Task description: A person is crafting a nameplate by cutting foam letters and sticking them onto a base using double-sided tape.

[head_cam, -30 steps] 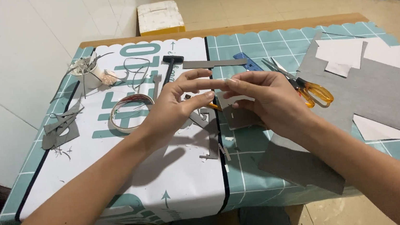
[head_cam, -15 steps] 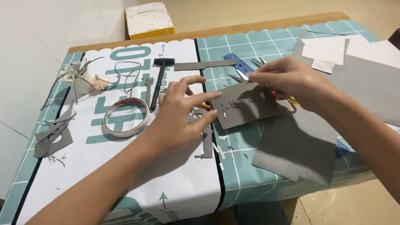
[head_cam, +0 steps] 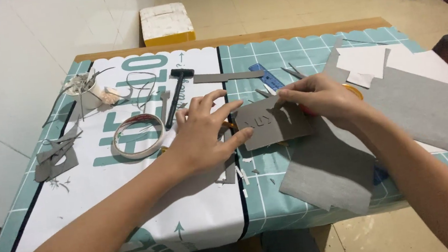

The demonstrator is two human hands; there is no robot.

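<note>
Two hands are being used on a small grey card cutout, which is being pinched between the left hand and right hand by curled fingertips at opposite edges, and is being judged light, thin and easily bent.

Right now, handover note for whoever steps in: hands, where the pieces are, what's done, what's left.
Left hand: grip on the left edge of the small grey cardboard piece with cut-out slots, fingers spread.
Right hand: grip on that piece's upper right edge, held just above the teal grid cutting mat.
Nearby: larger grey cardboard sheet under the right wrist, roll of tape and black mallet to the left, blue ruler behind, grey offcuts at far left.
Done: slots are cut in the small piece.
Left: cannot tell from this view; the big sheet looks partly cut.
</note>
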